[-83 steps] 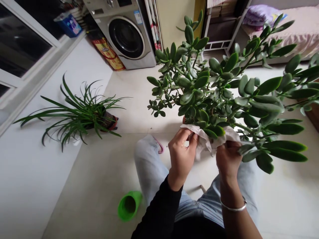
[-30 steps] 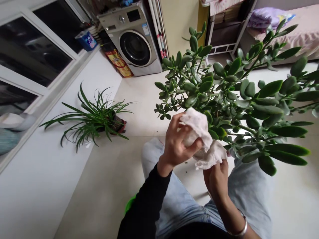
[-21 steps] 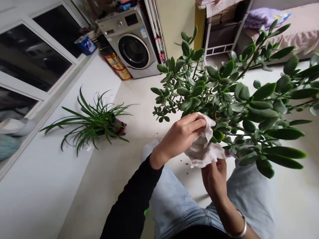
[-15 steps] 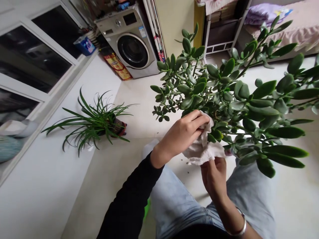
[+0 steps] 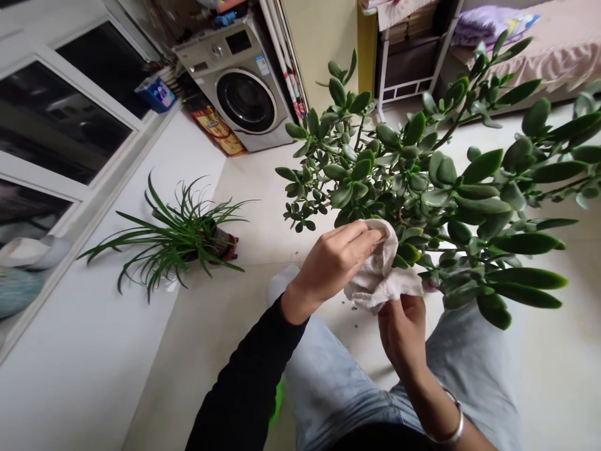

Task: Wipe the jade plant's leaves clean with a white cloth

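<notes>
Both hands have shifted since the earliest frame: the left hand (image 5: 333,260) has rolled over so that its back faces up, and the right hand (image 5: 406,332) has come out from under the leaves of the jade plant (image 5: 445,170). Between them the pale cloth (image 5: 375,282) has gone from a stretched strip to a crumpled bundle. It hangs at the near edge of the jade plant, right beside a yellow-tipped leaf (image 5: 409,253); whether the two touch I cannot tell.

The left hand is closed over the upper part of the cloth, fingers pointing toward the jade plant, thumb hidden. The right hand pinches the lower edge between thumb and fingers, just on the near side of the lowest leaves, with a silver bracelet (image 5: 453,426) around its wrist.

Left of the jade plant, well apart, a long-leaved plant (image 5: 176,235) spreads from a dark pot (image 5: 223,245). Beyond the jade plant to the left is a washing machine (image 5: 246,100); beyond it to the right, a bed (image 5: 563,37). Nearer than the jade plant, a green container (image 5: 277,401) is now mostly hidden by the black sleeve (image 5: 244,382).
</notes>
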`<state>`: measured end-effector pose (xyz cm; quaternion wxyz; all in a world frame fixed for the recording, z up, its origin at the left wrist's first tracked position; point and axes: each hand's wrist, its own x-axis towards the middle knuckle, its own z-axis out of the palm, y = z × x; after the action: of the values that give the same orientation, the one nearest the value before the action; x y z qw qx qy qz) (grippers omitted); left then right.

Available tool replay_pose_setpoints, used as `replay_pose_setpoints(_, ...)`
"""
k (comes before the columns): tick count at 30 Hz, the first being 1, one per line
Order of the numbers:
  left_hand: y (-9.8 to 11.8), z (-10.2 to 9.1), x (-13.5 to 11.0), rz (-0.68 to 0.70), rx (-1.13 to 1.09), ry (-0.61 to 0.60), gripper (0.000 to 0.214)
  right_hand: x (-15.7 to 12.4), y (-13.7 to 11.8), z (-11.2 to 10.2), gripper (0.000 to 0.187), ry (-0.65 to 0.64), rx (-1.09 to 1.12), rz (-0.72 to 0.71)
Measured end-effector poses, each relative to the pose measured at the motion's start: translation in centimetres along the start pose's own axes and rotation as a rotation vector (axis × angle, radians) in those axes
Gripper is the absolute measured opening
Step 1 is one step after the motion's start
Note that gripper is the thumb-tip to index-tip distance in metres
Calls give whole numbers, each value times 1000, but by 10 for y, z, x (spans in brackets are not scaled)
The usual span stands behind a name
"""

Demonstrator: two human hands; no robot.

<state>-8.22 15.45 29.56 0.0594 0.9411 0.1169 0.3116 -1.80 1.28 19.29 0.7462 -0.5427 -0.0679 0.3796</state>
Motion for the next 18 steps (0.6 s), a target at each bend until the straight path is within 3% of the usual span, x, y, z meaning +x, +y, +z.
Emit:
replay_pose_setpoints(5,1,0,-5,34,26,41,23,-1,4,-2,47,28,-45,-31)
replay_pose_setpoints(9,2,2,-12,-66,-44,132,22,-1,7,-3,51,19,-28,-23)
replay_pose_setpoints(14,14,13,-35,-328,-40,496,15,4,14,-12,49,1,-86,-16)
replay_pose_setpoints(17,35,28,-65,-568,49,797,15,3,17,-22,42,-65,-146,-50)
replay_pose_setpoints(18,44,35,-76,-627,73,844,16,2,17,-25,41,-73,-166,-73)
